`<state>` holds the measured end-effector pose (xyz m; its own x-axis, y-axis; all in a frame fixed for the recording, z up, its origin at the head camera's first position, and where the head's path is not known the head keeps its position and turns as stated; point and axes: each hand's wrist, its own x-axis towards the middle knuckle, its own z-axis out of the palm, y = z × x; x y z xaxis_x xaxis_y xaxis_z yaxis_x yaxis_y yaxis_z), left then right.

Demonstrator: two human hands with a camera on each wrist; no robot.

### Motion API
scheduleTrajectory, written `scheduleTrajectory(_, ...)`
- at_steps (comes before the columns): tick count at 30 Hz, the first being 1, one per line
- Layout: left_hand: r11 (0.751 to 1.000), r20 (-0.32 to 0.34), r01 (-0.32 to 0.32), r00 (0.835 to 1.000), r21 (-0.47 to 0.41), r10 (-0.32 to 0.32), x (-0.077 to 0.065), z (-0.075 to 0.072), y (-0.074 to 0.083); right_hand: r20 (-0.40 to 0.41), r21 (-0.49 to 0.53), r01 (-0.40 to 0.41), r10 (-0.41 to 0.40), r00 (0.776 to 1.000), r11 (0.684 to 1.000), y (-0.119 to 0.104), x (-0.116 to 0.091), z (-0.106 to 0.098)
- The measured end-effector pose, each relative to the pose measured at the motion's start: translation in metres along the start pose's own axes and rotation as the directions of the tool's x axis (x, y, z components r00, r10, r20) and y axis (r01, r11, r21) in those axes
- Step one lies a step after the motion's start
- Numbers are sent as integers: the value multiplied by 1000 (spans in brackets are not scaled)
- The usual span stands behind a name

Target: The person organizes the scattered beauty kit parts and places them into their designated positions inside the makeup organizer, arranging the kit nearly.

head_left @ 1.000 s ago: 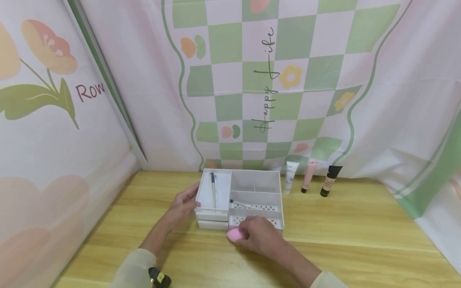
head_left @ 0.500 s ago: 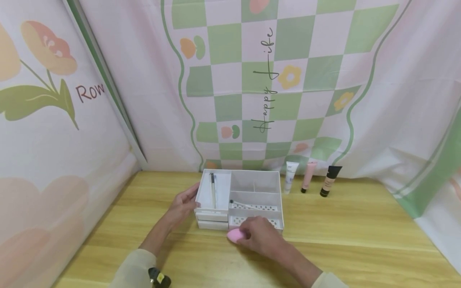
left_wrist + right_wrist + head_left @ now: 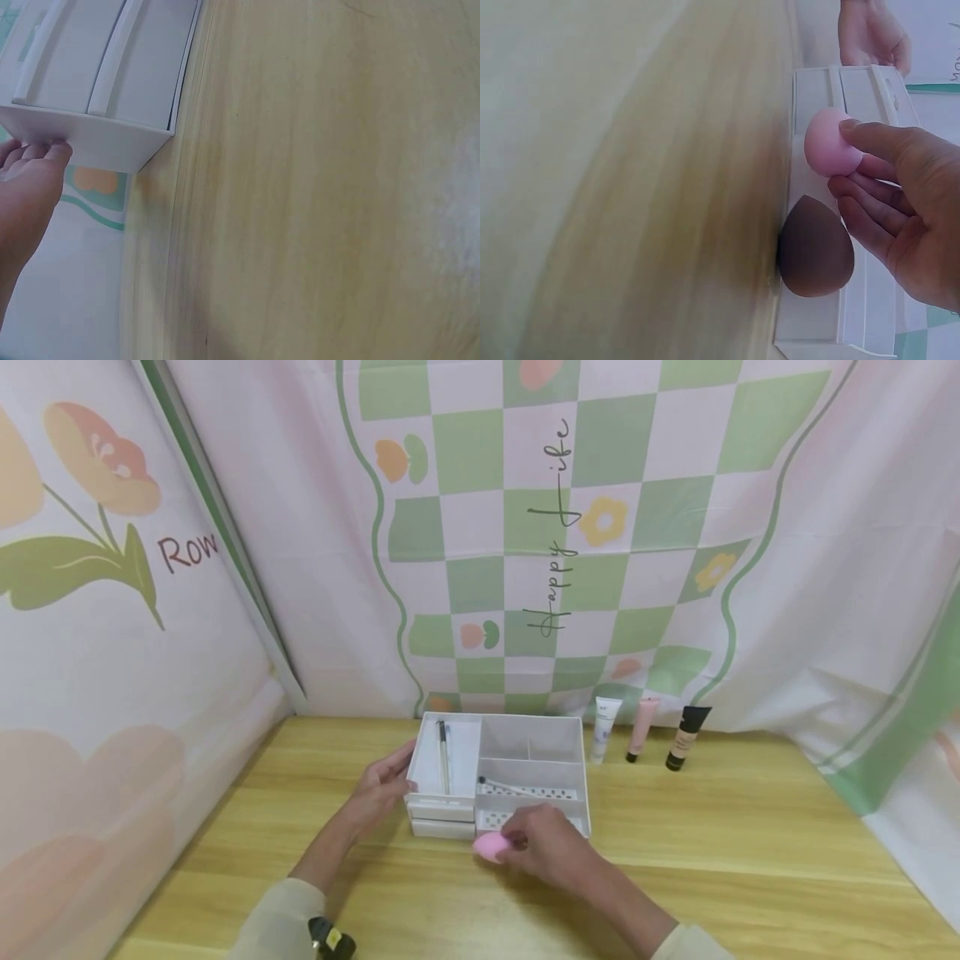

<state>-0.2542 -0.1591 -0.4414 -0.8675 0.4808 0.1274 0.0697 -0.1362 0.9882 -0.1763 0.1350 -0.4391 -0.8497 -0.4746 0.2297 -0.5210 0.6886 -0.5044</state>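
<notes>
My right hand (image 3: pixel 551 847) pinches a pink makeup sponge (image 3: pixel 492 847) between thumb and fingertips, just in front of the white desk organizer (image 3: pixel 442 829). In the right wrist view the pink sponge (image 3: pixel 829 142) overlaps the organizer's drawer fronts. A brown makeup sponge (image 3: pixel 815 251) with a pointed tip stands low against the organizer's front, below the right hand; the hand hides it in the head view. My left hand (image 3: pixel 378 789) rests against the organizer's left side, its fingertips on the side wall in the left wrist view.
Slim brushes (image 3: pixel 444 760) lie in the organizer's left top tray, and another brush (image 3: pixel 513 787) in a right compartment. Behind it to the right stand a white tube (image 3: pixel 604 731), a pink tube (image 3: pixel 642 729) and a black-capped beige tube (image 3: pixel 686 739). Printed curtains enclose the wooden table (image 3: pixel 750 843).
My right hand has shifted slightly right and lifted a little, tilting the pink sponge up with it. The left hand and the organizer have stayed in place.
</notes>
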Motion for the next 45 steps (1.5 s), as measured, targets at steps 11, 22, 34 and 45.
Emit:
scheduleTrajectory(11, 999, 11, -33, 999, 11, 33, 1, -2, -2, 9, 45, -37, 37, 999, 998, 2, 3, -15)
scheduleTrajectory(22, 999, -19, 35, 999, -6, -35, 1, 0, 1, -25, 51, -27, 28, 999, 998, 5, 6, -25)
scheduleTrajectory(34, 1000, -13, 28, 1000, -10, -29, 0, 1, 2, -61, 58, -41, 45, 997, 997, 14, 11, -32)
scheduleTrajectory(45, 1000, -25, 31, 999, -3, -31, 1, 1, 1, -52, 68, -94, 98, 994, 993, 21, 15, -33)
